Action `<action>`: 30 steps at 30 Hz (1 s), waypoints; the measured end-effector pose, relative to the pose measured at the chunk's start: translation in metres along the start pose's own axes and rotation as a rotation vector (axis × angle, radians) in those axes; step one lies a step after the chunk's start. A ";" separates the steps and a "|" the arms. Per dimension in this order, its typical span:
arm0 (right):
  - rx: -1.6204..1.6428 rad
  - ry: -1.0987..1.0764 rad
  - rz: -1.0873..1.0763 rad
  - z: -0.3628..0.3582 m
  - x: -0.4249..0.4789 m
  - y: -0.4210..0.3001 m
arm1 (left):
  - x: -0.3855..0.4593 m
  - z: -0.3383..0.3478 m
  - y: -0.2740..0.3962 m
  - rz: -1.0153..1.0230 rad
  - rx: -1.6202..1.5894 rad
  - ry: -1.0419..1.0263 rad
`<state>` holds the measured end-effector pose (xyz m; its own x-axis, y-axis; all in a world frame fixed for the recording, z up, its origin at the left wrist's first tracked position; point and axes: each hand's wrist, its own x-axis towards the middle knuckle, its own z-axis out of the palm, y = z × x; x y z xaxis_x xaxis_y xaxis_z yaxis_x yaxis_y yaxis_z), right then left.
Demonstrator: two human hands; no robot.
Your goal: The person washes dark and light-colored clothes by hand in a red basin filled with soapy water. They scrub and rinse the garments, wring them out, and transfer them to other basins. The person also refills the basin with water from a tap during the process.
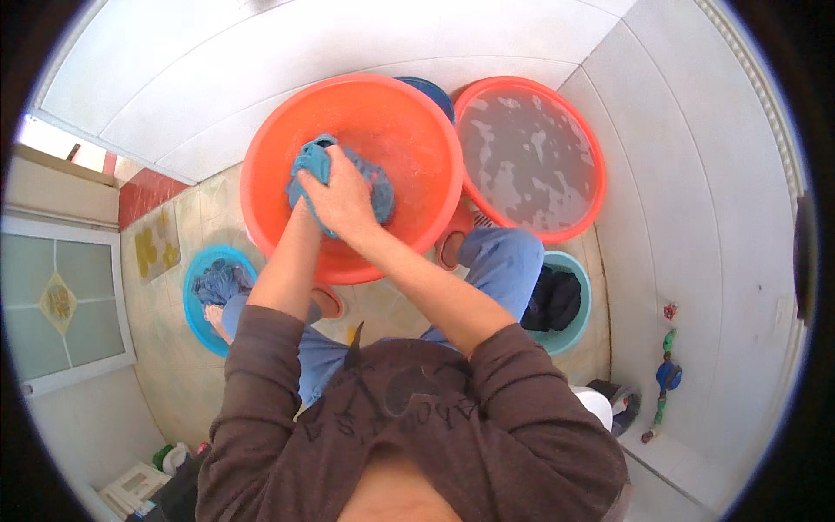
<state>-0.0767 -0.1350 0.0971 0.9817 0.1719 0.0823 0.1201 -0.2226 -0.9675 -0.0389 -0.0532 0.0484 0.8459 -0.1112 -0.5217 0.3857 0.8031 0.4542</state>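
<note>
A large orange plastic basin (424,163) stands before me, with wet blue cloth (381,196) lying in it. My right hand (342,196) grips a bunched part of the teal-blue cloth (314,162), over the left half of the basin. My left hand (306,196) is mostly hidden beneath the cloth and the right hand; only its wrist side shows, so its fingers cannot be made out. The cloth reaches down under both hands, and some of it rests on the basin's bottom.
A second orange basin (531,163) holds cloudy, sudsy water. A dark blue container (427,91) is behind. Blue basins with clothes stand left (192,307) and right (580,326) of my knees. Tiled walls, a water pipe with a valve (668,377) and a glazed door (62,300) surround this.
</note>
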 end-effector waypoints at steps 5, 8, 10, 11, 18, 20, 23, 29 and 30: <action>-0.279 -0.001 0.045 0.004 0.013 0.004 | -0.006 0.003 -0.004 0.017 0.139 0.025; -0.494 -0.003 0.125 -0.010 0.060 0.050 | -0.007 0.005 -0.014 0.004 0.172 0.063; -0.488 0.060 0.101 -0.020 0.080 0.074 | -0.005 0.008 -0.019 -0.005 0.168 0.060; -0.513 0.148 -0.028 -0.021 0.085 0.085 | -0.004 0.009 -0.018 -0.006 0.158 0.052; -0.301 -0.015 0.032 0.008 0.008 0.017 | 0.004 -0.044 -0.011 0.149 0.161 -0.432; -0.326 -0.049 -0.050 0.008 0.013 0.018 | 0.004 -0.054 -0.014 0.279 0.127 -0.791; -0.449 0.029 -0.164 0.003 0.052 0.068 | 0.005 -0.028 -0.002 0.062 0.112 -0.006; -0.759 0.113 0.005 -0.066 0.097 0.086 | -0.075 -0.019 0.055 0.071 0.423 0.271; -0.754 0.070 0.020 -0.068 0.097 0.075 | -0.076 -0.023 0.055 0.018 0.609 0.259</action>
<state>0.0378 -0.2006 0.0486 0.9888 0.1056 0.1057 0.1464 -0.8252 -0.5456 -0.0906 0.0131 0.0969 0.7676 0.1042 -0.6324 0.5761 0.3203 0.7520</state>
